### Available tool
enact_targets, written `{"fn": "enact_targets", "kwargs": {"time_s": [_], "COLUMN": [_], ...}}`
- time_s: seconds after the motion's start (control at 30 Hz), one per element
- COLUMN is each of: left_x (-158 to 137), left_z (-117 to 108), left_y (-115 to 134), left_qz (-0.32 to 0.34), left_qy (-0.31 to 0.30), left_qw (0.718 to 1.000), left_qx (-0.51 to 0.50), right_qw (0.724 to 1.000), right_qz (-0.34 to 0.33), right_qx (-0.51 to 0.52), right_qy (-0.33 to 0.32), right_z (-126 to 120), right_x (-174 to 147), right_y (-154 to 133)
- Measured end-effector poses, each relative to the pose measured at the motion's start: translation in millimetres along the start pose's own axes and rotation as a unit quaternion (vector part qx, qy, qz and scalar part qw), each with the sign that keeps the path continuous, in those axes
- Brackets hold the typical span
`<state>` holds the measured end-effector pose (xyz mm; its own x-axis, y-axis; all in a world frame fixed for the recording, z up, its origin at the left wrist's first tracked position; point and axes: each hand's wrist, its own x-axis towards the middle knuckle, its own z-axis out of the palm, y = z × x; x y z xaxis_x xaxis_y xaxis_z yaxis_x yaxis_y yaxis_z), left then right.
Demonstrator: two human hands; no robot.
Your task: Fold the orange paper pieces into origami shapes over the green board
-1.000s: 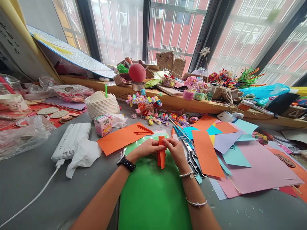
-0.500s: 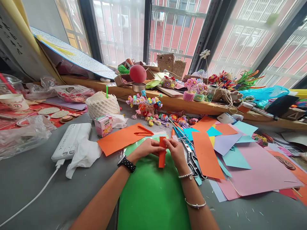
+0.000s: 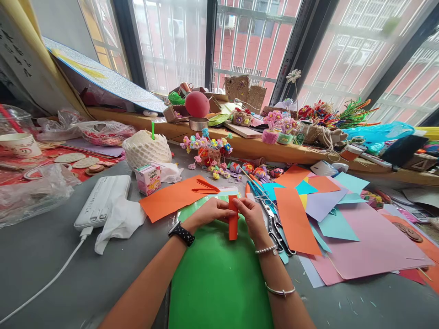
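Orange paper strip [image 3: 233,229] pinched upright between both hands, over the green mat [image 3: 219,278].
Left hand [image 3: 211,211] closed on strip's left side, thumb across front, fingers mostly hidden behind; right hand [image 3: 252,214] closed on upper right edge, thumb and fingertips. Two-sided grip likely keeps the thin paper steady and flat; lower end hangs free. Mat under hands, probably as work surface. Just beyond left hand: orange sheet [image 3: 168,199] with thin folded orange pieces [image 3: 205,187] on its right end, apparently within easy reach. Scissors [image 3: 271,217] just right of right hand, presumably handy there. Farther right, loose orange sheet [image 3: 297,224] overlaps pile with pink sheet [image 3: 373,251]. Far left: white power bank [image 3: 103,201], cable plugged in, crumpled tissue [image 3: 121,221] against it.
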<state>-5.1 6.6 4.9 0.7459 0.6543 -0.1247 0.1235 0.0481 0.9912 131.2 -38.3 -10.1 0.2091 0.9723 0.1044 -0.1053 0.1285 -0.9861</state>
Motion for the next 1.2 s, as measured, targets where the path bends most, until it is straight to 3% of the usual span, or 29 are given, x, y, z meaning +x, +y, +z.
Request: {"fn": "enact_targets", "kwargs": {"time_s": [0.37, 0.6, 0.93, 1.2], "left_x": [0, -2, -1, 5], "left_z": [3, 7, 6, -2], "left_y": [2, 7, 5, -5], "left_qz": [-0.014, -0.017, -0.011, 0.001], "left_qy": [0.004, 0.061, 0.059, 0.126], "left_qw": [1.0, 0.997, 0.997, 0.992], "left_qx": [-0.003, 0.037, 0.057, 0.033], "right_qw": [1.0, 0.997, 0.994, 0.991], "right_qz": [-0.017, -0.034, -0.049, -0.04], "right_qx": [-0.02, -0.055, -0.09, -0.13], "right_qy": [0.014, 0.039, 0.038, 0.009], "right_z": [-1, -3, -3, -3], "right_x": [1, 3, 3, 5], "right_y": [4, 9, 11, 12]}}
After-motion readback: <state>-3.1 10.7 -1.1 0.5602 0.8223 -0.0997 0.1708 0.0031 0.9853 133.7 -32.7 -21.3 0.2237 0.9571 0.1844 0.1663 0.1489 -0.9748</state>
